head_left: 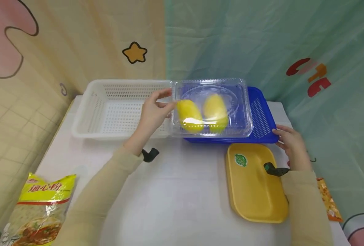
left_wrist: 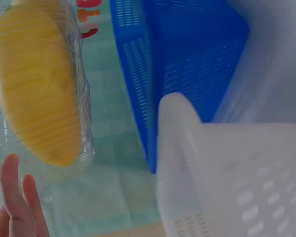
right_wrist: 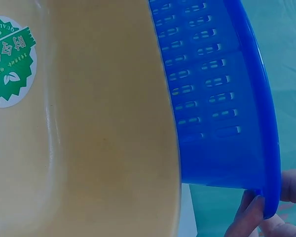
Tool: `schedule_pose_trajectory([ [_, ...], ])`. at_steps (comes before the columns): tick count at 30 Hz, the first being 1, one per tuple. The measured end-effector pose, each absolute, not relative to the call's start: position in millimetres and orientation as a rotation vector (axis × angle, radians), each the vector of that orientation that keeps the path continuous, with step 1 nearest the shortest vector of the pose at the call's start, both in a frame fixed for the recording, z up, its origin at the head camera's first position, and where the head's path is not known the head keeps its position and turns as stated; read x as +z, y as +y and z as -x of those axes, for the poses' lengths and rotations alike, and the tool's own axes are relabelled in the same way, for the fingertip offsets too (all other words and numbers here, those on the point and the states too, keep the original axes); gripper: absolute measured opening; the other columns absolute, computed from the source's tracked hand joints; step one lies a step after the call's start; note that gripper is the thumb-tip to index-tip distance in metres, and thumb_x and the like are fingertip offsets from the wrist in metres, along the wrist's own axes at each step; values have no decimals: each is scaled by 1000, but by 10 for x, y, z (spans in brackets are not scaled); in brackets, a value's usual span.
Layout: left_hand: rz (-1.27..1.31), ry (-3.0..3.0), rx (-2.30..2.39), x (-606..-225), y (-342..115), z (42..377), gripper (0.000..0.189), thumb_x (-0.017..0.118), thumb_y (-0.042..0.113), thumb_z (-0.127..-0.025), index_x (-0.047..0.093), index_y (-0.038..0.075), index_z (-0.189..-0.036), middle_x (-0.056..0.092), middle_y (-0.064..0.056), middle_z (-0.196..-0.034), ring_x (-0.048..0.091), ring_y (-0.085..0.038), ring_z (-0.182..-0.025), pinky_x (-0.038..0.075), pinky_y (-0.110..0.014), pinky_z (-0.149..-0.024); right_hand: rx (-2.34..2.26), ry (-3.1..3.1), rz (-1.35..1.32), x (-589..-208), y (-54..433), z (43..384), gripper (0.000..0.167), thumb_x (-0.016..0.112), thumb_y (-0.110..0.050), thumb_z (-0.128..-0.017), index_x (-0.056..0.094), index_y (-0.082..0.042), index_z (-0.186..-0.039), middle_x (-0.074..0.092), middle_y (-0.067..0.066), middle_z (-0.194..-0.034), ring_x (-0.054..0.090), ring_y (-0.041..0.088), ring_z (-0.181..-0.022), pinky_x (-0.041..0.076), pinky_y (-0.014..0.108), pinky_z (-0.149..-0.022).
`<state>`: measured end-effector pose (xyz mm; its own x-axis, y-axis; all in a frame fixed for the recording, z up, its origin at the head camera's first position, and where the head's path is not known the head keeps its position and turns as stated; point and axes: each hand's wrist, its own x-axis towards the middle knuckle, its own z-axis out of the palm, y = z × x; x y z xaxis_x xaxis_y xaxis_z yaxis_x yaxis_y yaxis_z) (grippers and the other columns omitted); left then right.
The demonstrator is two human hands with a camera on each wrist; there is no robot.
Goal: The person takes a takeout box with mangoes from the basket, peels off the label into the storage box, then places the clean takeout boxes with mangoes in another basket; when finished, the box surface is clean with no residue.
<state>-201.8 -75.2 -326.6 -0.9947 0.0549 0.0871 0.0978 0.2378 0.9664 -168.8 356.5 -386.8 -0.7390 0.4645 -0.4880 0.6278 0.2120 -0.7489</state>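
Observation:
My left hand (head_left: 153, 112) grips the left end of a clear plastic clamshell box (head_left: 241, 102) between thumb and fingers. Inside it lie two yellow mangoes (head_left: 189, 116), one of which fills much of the left wrist view as a mango (left_wrist: 37, 89) behind ribbed plastic. The box is held over the blue basket (head_left: 260, 116) and covers most of it in the head view. At that basket's front right corner, my right hand (head_left: 292, 145) pinches the rim. Fingers (right_wrist: 249, 217) show below the blue rim in the right wrist view, thumb on its outer side.
Left of the blue basket stands a white perforated basket (head_left: 89, 116), with nothing in it. A yellow tray (head_left: 252, 191) with a green sticker lies in front, under my right wrist. A pasta bag (head_left: 43, 205) is at the near left, and an orange snack packet (head_left: 327, 200) at the right edge.

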Motion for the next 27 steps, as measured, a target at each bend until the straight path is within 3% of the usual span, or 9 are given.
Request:
schedule_pose_trajectory([
  [9, 54, -2553, -1883, -3634, -243, 2472, 50, 71, 21, -90, 56, 11, -136, 59, -8, -134, 69, -25, -90, 58, -28, -71, -1554, 2309, -1010, -3908, 3560, 1680, 64, 50, -40, -101, 28, -18, -156, 34, 13, -157, 45, 26, -132, 37, 40, -115],
  [15, 150, -2692, -1600, -3792, -78, 2479, 47, 72, 20, -90, 59, 7, -133, 62, -11, -130, 67, -25, -98, 55, -32, -87, -1559, 2332, -974, -3925, 3557, 1676, 63, 49, -40, -101, 29, -15, -156, 34, 15, -157, 44, 28, -133, 36, 41, -115],
  [22, 244, -2836, -1296, -3852, -18, 2432, 50, 68, 30, -93, 57, 5, -134, 64, -13, -128, 64, -27, -103, 52, -38, -94, -1561, 2334, -960, -3928, 3544, 1663, 65, 50, -40, -101, 29, -14, -156, 44, 11, -144, 47, 26, -127, 36, 42, -116],
  [27, 283, -2947, -1066, -3818, 16, 2407, 52, 62, 32, -97, 54, -2, -136, 63, -20, -130, 64, -34, -115, 50, -42, -101, -1555, 2305, -999, -3927, 3505, 1692, 65, 50, -41, -101, 27, -17, -157, 34, 14, -157, 41, 30, -136, 33, 43, -117],
])
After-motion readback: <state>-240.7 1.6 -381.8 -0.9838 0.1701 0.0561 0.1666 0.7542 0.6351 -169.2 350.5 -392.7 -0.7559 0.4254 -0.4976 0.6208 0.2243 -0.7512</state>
